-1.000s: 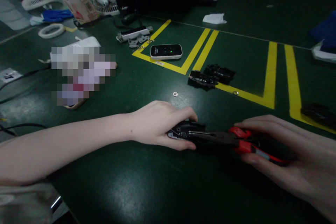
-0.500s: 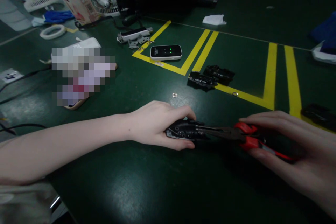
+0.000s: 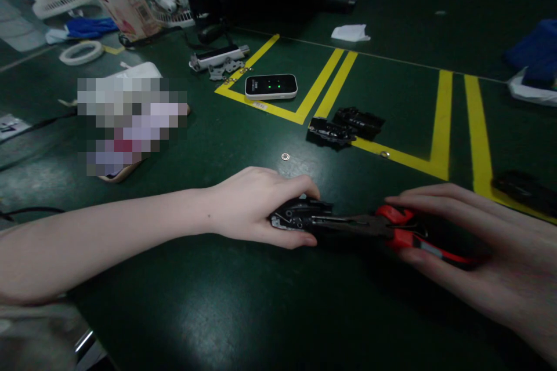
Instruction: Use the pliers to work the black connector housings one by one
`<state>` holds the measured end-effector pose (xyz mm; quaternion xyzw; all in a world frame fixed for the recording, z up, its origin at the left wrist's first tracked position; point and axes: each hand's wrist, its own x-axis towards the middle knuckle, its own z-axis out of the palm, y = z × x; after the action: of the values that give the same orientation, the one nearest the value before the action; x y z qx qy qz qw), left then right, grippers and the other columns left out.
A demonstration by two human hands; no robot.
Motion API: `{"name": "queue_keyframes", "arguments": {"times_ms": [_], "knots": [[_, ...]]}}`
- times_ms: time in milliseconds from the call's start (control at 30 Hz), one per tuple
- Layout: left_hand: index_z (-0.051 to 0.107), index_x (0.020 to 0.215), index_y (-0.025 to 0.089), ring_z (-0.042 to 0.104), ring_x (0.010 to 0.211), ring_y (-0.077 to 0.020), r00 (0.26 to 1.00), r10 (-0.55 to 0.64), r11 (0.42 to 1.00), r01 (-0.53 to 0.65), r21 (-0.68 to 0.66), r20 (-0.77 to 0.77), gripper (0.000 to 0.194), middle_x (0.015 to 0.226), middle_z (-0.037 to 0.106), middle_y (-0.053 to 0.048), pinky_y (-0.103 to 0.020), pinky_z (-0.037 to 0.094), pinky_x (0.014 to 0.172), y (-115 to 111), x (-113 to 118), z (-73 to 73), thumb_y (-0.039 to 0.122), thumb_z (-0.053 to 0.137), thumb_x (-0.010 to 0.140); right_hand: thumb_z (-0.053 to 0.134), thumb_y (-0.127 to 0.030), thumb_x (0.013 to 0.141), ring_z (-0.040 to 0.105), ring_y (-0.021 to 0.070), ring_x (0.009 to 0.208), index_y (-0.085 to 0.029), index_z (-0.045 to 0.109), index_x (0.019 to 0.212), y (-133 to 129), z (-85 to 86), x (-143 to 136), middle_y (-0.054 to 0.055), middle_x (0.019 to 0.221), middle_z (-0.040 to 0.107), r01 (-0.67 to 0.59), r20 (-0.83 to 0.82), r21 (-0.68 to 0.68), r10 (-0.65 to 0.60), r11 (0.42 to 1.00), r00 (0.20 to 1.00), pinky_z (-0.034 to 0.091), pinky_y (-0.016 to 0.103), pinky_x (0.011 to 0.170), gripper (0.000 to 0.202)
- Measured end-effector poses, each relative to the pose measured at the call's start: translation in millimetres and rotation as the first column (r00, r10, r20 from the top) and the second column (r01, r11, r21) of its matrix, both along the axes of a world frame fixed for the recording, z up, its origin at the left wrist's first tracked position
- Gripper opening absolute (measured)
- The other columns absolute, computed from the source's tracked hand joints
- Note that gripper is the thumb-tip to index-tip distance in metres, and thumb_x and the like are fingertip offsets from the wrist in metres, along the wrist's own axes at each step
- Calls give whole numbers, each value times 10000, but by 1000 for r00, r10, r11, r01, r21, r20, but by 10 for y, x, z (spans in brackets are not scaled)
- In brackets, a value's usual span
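My left hand [image 3: 265,203] pinches a black molded part [image 3: 291,214] between thumb and fingers, low over the green tabletop. My right hand [image 3: 470,232] is wrapped round the red handles of a pair of long-nose pliers [image 3: 395,226]. The dark jaws of the pliers point left and reach over the black part; whether they grip it I cannot make out. A small metal ring [image 3: 285,157] lies on the table just beyond my left hand. Two similar black parts [image 3: 333,132] rest farther off, by the yellow tape.
A white device with a black top and green lights [image 3: 270,87] lies inside yellow tape lines [image 3: 322,84]. Grey metal pieces [image 3: 226,68] are behind it. To the left are a blurred-out phone-like object [image 3: 143,133] and a roll of tape [image 3: 81,53]. Another black part [image 3: 524,188] sits at right.
The pliers' jaws have moved left and now overlap the black part farther. My right hand has come slightly left with them. The whole view has shifted a little.
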<state>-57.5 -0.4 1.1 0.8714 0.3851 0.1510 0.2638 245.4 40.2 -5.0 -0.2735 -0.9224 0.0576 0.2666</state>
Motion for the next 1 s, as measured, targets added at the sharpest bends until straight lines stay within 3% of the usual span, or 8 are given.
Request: {"name": "queue_keyframes", "arguments": {"times_ms": [700,1000], "knots": [[540,1170,179,656,729,-167,999,-2,1000,4,24,-49,413,907,710,-30,-245,424,646,7,3,2,522,577,942,639,-548,878,683,135,828,-245,634,1092,-32,38,-75,6,1000,689,-13,23,-25,14,1000,1000,567,224,674,371],[557,1151,173,653,734,-168,1000,4,1000,-4,-25,-12,413,896,698,-31,-251,422,644,-1,2,13,530,567,942,638,-551,874,682,124,818,-245,637,1059,30,69,-20,-3,984,697,-27,22,-32,28,999,999,554,205,660,358]]}}
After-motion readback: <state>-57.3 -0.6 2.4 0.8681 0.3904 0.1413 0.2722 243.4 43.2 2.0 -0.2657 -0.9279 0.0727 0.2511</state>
